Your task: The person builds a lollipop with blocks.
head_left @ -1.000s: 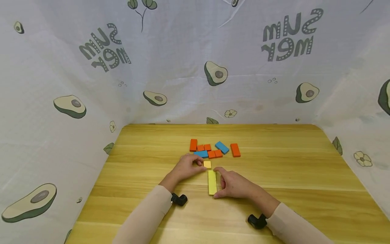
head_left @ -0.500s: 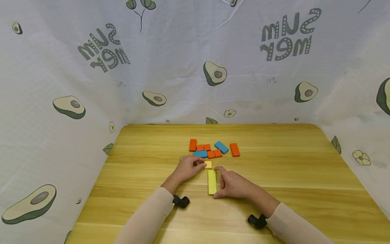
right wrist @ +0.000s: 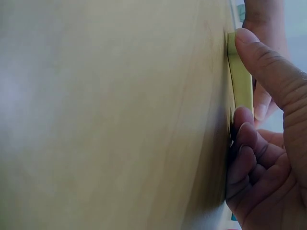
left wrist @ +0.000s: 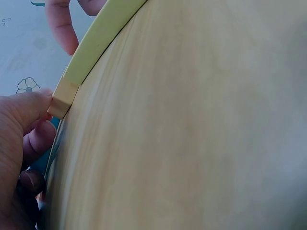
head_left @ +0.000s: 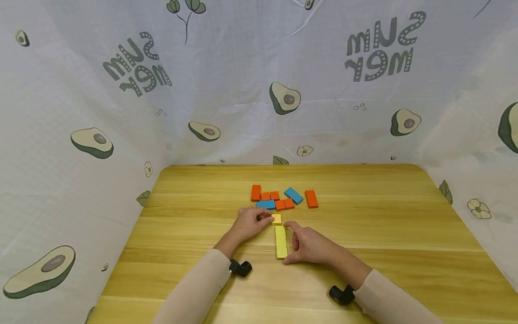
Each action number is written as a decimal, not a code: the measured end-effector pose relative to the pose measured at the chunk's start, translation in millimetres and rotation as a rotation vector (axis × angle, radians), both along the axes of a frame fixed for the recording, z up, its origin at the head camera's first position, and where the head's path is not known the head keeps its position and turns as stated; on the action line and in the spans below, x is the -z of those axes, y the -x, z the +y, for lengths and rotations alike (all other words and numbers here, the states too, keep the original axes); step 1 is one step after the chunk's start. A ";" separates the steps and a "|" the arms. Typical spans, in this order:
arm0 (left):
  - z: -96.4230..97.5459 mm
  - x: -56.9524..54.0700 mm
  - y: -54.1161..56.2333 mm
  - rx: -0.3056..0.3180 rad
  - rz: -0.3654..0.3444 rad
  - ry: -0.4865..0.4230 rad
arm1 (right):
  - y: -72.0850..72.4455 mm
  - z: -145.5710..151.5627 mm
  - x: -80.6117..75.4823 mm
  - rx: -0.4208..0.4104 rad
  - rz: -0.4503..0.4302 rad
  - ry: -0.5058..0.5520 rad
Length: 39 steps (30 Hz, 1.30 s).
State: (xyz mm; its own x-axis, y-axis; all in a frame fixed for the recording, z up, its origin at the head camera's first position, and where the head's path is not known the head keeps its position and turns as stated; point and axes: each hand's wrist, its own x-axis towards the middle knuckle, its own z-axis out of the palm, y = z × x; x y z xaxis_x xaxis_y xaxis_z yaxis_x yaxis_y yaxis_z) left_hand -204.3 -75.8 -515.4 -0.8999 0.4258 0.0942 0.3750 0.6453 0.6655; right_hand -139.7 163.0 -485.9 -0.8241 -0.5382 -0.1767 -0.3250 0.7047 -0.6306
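Note:
A long yellow block [head_left: 281, 243] lies flat on the table, pointing toward the person. My right hand [head_left: 311, 245] holds it from the right side, thumb at the near end and index finger at the far end. Just beyond it sits a small square block [head_left: 277, 219] of a more orange yellow. Thumb and curled fingers of my left hand [head_left: 248, 225] pinch this one at its left side. Seen in the left wrist view, the small block [left wrist: 64, 98] lines up end to end with the long one [left wrist: 100, 40].
Behind the hands lie two blue blocks, one flat [head_left: 265, 204] and one slanted [head_left: 293, 195]. Around them are several small orange squares [head_left: 284, 204] and two longer orange-red blocks, left [head_left: 256, 193] and right [head_left: 311, 199]. A printed white cloth [head_left: 243, 90] surrounds the wooden table [head_left: 364, 211].
Over the past second, my left hand has nudged the small block slightly right, its thumb now against the block's side. The long block has shifted a little left; my right hand stays nearly still.

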 end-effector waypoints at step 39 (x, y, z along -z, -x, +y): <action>5.3 -3.5 -3.6 0.026 -0.010 0.009 | 1.2 2.6 6.3 -0.002 0.036 0.025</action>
